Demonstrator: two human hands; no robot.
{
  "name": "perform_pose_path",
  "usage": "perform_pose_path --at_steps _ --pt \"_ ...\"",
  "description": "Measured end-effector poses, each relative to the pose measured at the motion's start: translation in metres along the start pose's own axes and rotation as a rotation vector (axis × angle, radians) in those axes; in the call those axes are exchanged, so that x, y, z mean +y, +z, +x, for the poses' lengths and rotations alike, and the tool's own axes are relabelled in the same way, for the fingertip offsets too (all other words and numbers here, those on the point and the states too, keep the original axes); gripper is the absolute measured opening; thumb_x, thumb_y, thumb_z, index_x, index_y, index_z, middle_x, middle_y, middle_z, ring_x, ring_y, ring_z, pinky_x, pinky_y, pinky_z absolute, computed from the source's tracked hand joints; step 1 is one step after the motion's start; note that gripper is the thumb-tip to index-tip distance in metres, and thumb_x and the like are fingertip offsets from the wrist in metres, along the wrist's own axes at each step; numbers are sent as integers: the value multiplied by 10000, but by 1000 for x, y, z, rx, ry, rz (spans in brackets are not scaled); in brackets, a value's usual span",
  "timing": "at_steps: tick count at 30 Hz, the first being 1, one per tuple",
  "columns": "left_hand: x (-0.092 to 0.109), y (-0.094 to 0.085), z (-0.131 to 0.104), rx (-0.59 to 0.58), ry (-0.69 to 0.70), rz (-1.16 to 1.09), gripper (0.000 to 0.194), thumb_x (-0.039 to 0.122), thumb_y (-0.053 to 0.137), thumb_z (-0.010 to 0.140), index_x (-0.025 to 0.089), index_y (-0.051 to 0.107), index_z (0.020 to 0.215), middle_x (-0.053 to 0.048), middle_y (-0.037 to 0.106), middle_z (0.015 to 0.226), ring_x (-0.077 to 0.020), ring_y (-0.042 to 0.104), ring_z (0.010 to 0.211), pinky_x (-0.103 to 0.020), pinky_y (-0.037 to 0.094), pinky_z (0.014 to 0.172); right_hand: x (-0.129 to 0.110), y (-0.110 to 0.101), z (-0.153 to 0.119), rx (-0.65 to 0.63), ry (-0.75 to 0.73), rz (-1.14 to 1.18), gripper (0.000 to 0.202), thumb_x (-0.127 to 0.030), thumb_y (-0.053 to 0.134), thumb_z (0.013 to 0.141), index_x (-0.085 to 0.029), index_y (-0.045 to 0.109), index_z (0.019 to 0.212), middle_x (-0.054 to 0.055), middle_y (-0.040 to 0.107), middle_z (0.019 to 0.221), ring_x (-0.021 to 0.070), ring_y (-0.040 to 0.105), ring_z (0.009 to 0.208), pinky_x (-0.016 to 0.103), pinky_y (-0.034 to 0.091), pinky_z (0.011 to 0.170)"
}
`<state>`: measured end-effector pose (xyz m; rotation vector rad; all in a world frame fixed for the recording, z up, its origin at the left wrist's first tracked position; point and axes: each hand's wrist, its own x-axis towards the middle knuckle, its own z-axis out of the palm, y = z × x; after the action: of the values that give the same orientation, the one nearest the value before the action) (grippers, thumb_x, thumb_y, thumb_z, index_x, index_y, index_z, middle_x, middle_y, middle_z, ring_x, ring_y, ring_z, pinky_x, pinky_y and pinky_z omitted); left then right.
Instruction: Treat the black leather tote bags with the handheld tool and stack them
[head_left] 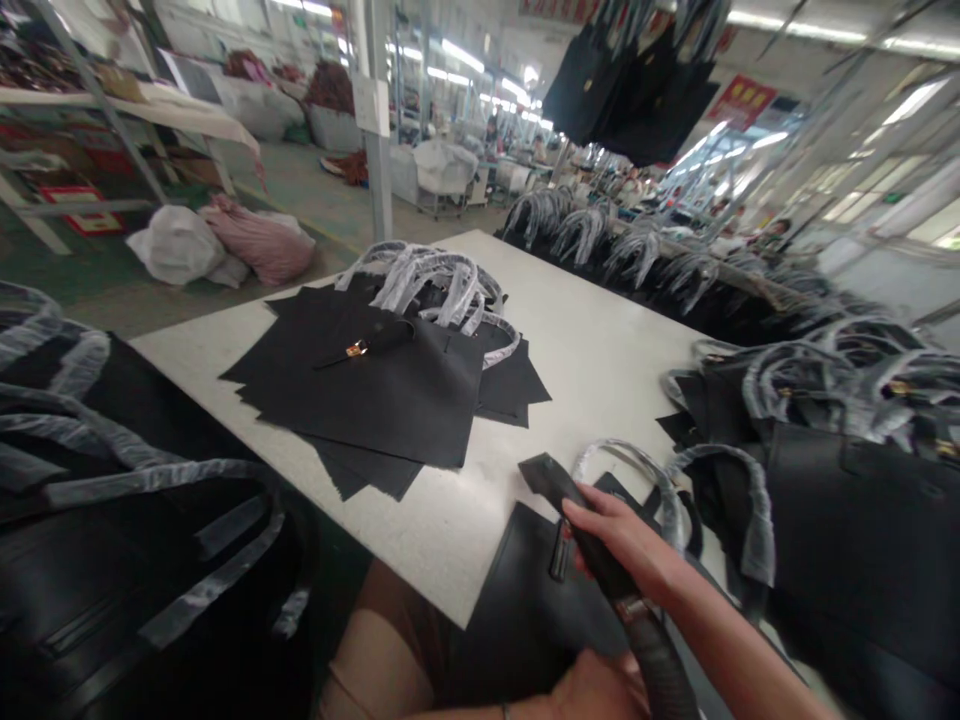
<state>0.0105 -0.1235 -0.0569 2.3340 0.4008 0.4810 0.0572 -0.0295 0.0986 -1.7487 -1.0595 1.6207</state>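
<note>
- Grips a black tool (600, 572) in the right hand (622, 532), with thumb and fingers closed around the handle part; directs the bent, flattened nozzle (541, 472) away from the body, over the near part of a pale table (600, 360).
- Leads from the tool's lower end into a ribbed black hose (661, 662), running down toward the bottom edge of the view.
- Has the left hand (596, 685) low in the view, just beside the hose and partly cut off by the bottom edge; cannot tell whether closed on something.
- Has a black bag (517, 570) lying under the tool, at the near edge of the table.
- Can see, just beside the right hand, arching handles (757, 495) in translucent wrapping.
- Can see farther on the table a fanned stack of black bags (375, 400), with a gold-coloured clasp (358, 348) on the top one.
- Can see more bags in a right pile (862, 520) and in a left pile (142, 520).
- Can see, well apart, hanging bags (630, 90) overhead and a pink sack (259, 240) on the floor.
</note>
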Motion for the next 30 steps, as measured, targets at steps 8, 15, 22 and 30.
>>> perform_pose_path --at_steps 8,15,22,30 --pt "6 -16 -2 27 220 324 399 509 606 849 120 629 765 -62 621 783 -189 577 751 -291 486 658 38 -65 -77 229 75 13 663 -481 663 809 -251 408 1376 -19 631 735 120 577 480 218 434 427" --pt "-19 -85 55 270 -211 188 198 184 561 871 167 577 1067 -80 573 1081 -217 531 1015 -318 478 850 100 -84 -125 458 169 136 781 -522 669 781 -240 326 1424 -17 617 727 133 584 486 237 452 436" --pt "-58 -116 125 67 -346 271 318 319 647 826 157 599 1095 -150 481 1216 -281 565 1022 -390 471 861 133 -71 -140 469 143 177 922 -597 668 729 -227 278 1479 -36 617 678 142 589 481 242 450 446" --pt "-72 -144 141 -55 -293 136 156 125 579 796 145 632 941 -104 635 972 -234 595 949 -314 441 847 175 -58 -137 418 64 95 988 -635 576 774 -193 131 1537 -24 654 659 177 598 555 266 482 526"
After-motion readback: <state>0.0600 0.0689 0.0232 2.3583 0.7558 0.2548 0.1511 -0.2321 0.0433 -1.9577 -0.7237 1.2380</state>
